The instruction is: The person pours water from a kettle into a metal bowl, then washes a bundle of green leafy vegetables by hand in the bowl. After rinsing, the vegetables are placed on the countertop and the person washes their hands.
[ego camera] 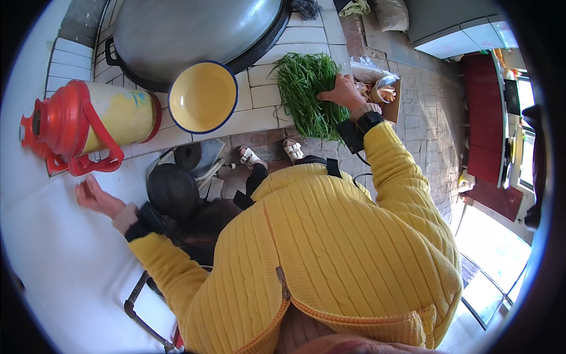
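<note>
A thick bunch of long, thin green leaves, like Chinese chives (305, 95), lies on the white-tiled counter (265, 96) and hangs over its front edge. My right hand (347, 92) is at the bunch's right side, thumb across the leaves and fingers curled over the edge; the fingertips are partly hidden. On the far left, my left hand (98, 197) is empty, slightly blurred, its fingers loosely bent. Just beyond it, a vacuum flask (112, 117) with a red top and handle lies along the counter in this view. A yellow enamel basin (203, 97) with a blue rim sits between flask and leaves.
A large wok with a metal lid (194, 33) fills the counter's back. A dark scouring pad (306, 8) lies beside it. Right of the counter is a cardboard box (392, 104) holding bags and a cup. Below the counter stands a round black object (172, 190); a pipe (132, 305) runs lower left.
</note>
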